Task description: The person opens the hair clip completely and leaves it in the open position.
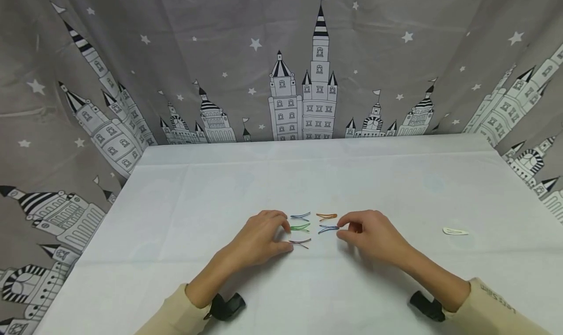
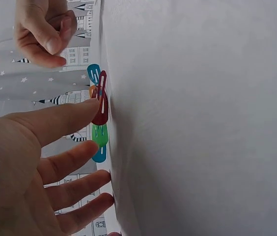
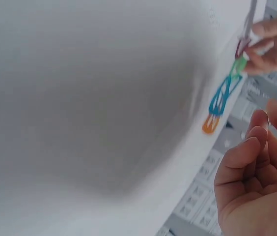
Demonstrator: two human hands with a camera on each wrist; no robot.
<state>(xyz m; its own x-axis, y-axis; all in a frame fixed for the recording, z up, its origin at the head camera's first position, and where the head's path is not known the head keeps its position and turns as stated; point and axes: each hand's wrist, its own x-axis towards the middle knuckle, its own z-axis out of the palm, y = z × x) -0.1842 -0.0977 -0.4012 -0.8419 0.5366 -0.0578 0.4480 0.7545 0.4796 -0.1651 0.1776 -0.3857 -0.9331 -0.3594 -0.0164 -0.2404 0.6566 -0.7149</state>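
Several snap hair clips lie in two short columns on the white table. My left hand [image 1: 261,237] has its fingers extended and spread beside the left column, its thumb tip at the dark red hair clip [image 2: 100,98]. Near its index finger is the green hair clip [image 1: 300,227], with a blue hair clip [image 1: 300,217] beyond. My right hand [image 1: 371,232] hovers at the outer end of another blue hair clip [image 1: 328,228], thumb and index tips slightly apart; nothing shows between them. Just behind that clip lies an orange hair clip [image 1: 327,216].
A white hair clip [image 1: 455,231] lies alone toward the right of the white table [image 1: 198,188]. Behind the table hangs a grey curtain [image 1: 378,42] with printed castles and stars.
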